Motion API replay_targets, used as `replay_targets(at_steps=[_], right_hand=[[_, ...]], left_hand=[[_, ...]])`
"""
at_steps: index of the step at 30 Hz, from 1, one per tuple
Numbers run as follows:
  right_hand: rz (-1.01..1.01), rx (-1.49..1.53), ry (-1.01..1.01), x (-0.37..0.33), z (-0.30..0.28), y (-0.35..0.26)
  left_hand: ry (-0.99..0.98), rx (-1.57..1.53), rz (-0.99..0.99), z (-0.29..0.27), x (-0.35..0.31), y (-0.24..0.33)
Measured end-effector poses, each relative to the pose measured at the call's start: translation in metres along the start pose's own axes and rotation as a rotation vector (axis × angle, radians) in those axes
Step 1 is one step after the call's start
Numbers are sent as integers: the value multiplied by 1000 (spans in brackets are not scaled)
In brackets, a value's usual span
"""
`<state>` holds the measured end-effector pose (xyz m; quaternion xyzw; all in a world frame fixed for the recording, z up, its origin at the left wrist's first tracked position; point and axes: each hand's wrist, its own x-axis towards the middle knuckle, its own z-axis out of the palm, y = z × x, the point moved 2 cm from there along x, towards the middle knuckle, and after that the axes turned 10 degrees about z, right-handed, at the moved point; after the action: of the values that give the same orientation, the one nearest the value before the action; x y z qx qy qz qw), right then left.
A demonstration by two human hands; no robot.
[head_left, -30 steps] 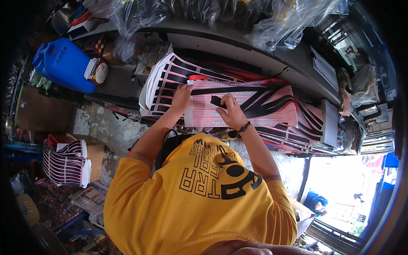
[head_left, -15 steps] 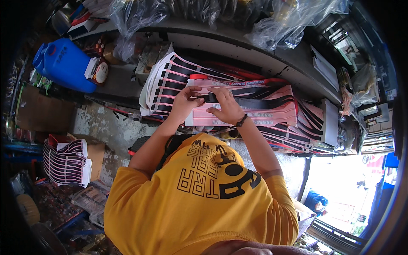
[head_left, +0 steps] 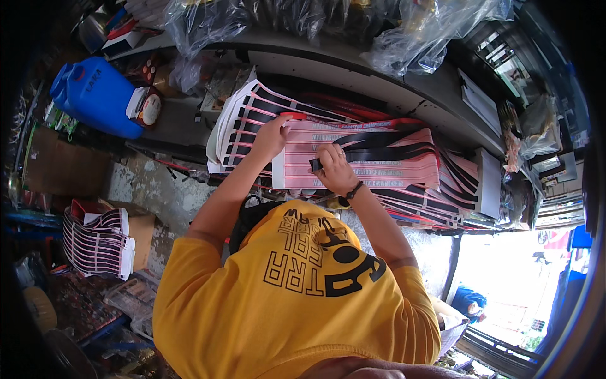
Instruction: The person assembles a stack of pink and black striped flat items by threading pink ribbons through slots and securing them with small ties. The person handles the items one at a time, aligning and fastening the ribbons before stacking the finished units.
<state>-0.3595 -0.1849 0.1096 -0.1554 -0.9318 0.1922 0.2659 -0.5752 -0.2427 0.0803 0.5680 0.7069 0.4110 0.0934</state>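
Observation:
A sheet of pink printed ribbons (head_left: 353,180) with white lettering lies across the bench before me. Over it runs a black ribbon (head_left: 379,142), looped towards the right. My right hand (head_left: 336,169) has its fingers closed on the loose end of that black ribbon, which pokes out left of the fingertips. At the sheet's upper left corner, my left hand (head_left: 271,138) pinches the end of a red printed ribbon (head_left: 360,125); its fingertips are partly hidden. Under both lies a stack of black-and-pink striped sheets (head_left: 249,123), fanned out to the left and right.
A blue jerrycan (head_left: 95,95) stands at the left on the bench. Clear plastic bags (head_left: 416,38) hang over the shelf edge above. At lower left, more striped sheets (head_left: 98,243) lean by a cardboard box (head_left: 144,237). A bright doorway opens at lower right.
My left hand has moved up and away from the black ribbon to the red ribbon's end. My right hand has shifted slightly down, drawing the black ribbon's end lower.

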Motion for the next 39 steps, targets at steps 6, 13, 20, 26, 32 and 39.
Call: replay_targets(at_steps=[6,13,20,26,32,39], right_hand=[[25,-57,95,-8,-11,-6],[105,53,21,-25,-15,5],[132,76,-14,-29,-15,10],[145,77,-12,-29,-16,10],[141,73,100,-32,-24,14],[343,197,316,-23,-50,16]], left_hand=[[76,12,-132,57,58,-39],[186,113,-200,79,63,-51],[322,108,-293,88,63,-48],[243,59,-257,95,62,-26],[152,53,-255,97,59,-21],[512,-331,123,88,44,33]])
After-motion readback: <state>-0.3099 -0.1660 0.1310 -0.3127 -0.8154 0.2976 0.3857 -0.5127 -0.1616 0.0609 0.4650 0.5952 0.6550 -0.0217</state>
